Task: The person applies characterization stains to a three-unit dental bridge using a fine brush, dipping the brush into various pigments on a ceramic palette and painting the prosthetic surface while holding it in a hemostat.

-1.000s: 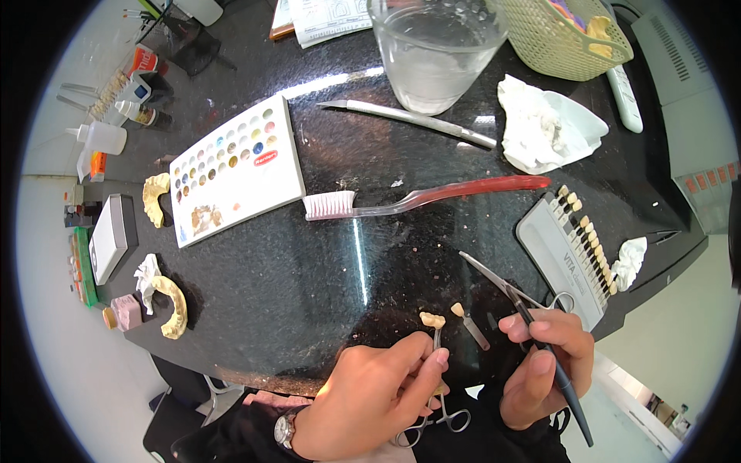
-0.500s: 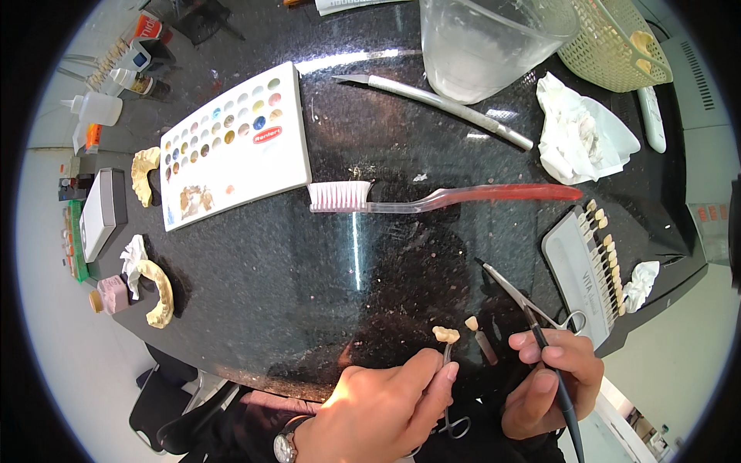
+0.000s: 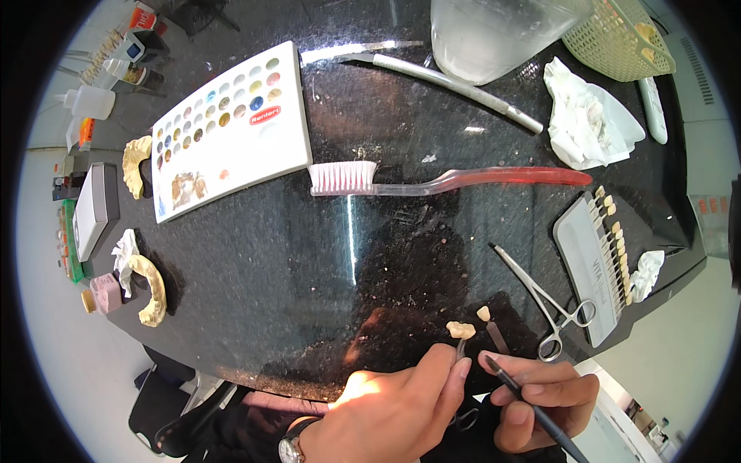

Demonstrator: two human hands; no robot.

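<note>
Hands lower, crown above left hand

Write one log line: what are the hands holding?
left hand: grips clamp with small tooth piece | right hand: holds thin brush | toothbrush: lying on table

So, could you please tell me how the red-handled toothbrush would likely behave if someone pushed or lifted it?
The toothbrush is long and thin, so it is probably light and would slide easily on the glossy black table. Pushed at one end, it would likely pivot rather than travel straight. Its translucent handle looks rigid; only the bristles should flex.
</note>
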